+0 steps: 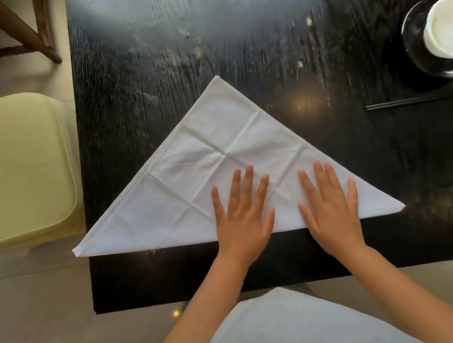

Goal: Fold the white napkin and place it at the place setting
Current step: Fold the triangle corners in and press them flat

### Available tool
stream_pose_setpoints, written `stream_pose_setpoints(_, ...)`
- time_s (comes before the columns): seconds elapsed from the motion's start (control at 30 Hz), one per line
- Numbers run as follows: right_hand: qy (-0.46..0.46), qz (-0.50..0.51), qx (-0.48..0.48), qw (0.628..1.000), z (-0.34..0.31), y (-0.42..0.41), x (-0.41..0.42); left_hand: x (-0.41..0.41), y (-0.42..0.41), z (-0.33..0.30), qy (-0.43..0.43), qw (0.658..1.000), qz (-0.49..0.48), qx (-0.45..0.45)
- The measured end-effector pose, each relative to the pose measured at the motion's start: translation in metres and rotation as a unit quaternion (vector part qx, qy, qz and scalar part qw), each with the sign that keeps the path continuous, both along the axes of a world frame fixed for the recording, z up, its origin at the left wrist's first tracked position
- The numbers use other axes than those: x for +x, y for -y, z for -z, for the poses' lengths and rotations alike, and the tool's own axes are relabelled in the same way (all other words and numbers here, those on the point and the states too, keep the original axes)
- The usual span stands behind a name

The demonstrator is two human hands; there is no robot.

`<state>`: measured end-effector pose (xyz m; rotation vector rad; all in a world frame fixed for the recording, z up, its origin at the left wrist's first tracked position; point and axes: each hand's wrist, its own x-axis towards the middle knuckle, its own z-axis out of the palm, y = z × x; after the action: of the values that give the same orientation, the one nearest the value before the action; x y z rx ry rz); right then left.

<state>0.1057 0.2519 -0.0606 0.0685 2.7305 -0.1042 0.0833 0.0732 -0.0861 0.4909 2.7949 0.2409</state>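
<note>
The white napkin [202, 157] lies flat on the dark wooden table [143, 66], folded into a large triangle. Its apex points away from me and its long folded edge runs along the near side. Crease lines cross its surface. My left hand [242, 216] rests palm down on the napkin near the middle of the long edge, fingers spread. My right hand [329, 202] lies palm down beside it, a little to the right, also with fingers apart. Neither hand grips the cloth.
A white cup [452, 29] stands on a dark saucer [414, 46] at the far right. Dark chopsticks [424, 100] lie below it. A pale yellow cushioned seat [9, 173] sits left of the table, and wooden chair legs [18, 29] show at top left.
</note>
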Motion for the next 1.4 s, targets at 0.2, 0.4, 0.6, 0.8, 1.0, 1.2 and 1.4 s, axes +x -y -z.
stream_pose_setpoints(0.2,-0.02,0.142,0.08,0.986,-0.018,-0.044,0.007,0.0,0.001,0.007,0.0,1.0,0.009,-0.013)
stream_pose_setpoints(0.4,0.014,0.297,0.066,0.952,-0.032,-0.069,0.011,-0.001,-0.001,0.005,0.008,1.0,0.008,-0.014)
stream_pose_setpoints(0.6,0.011,0.393,-0.149,0.907,-0.04,-0.085,0.001,-0.002,-0.002,0.003,0.013,1.0,0.011,-0.021)
stream_pose_setpoints(0.8,0.046,0.323,-0.36,0.874,-0.069,-0.082,-0.035,-0.001,-0.003,0.001,0.012,1.0,0.009,-0.014)
stream_pose_setpoints(1.0,0.105,0.215,-0.46,0.855,-0.086,-0.053,-0.084,-0.003,-0.001,-0.002,0.027,1.0,0.012,0.002)
stream_pose_setpoints(1.2,0.032,0.139,-0.445,0.884,-0.075,-0.015,-0.134,0.005,-0.001,-0.005,0.024,0.994,0.004,0.106)
stream_pose_setpoints(1.4,-0.001,0.095,-0.368,0.925,-0.044,0.041,-0.201,0.002,0.012,0.003,-0.032,0.978,-0.049,0.199)
